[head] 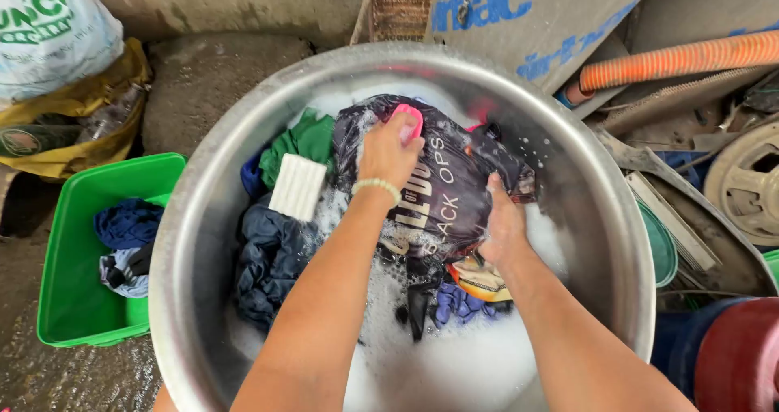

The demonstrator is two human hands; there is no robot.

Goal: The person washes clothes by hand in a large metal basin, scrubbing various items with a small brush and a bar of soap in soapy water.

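Scrubbing is the step in hand. The left hand (390, 150) is closed around a pink scrub brush (408, 121), pressing it onto the far end of a dark printed shirt (449, 186) in the big metal basin (195, 217). The right hand (502, 227) pinches a fold of that shirt, pinning it in the suds. The shirt's long axis runs from beyond the left hand toward the person, its print reading along that line. The next stroke likely needs the cloth held taut. A white soap bar (298, 186) lies just left of the left hand.
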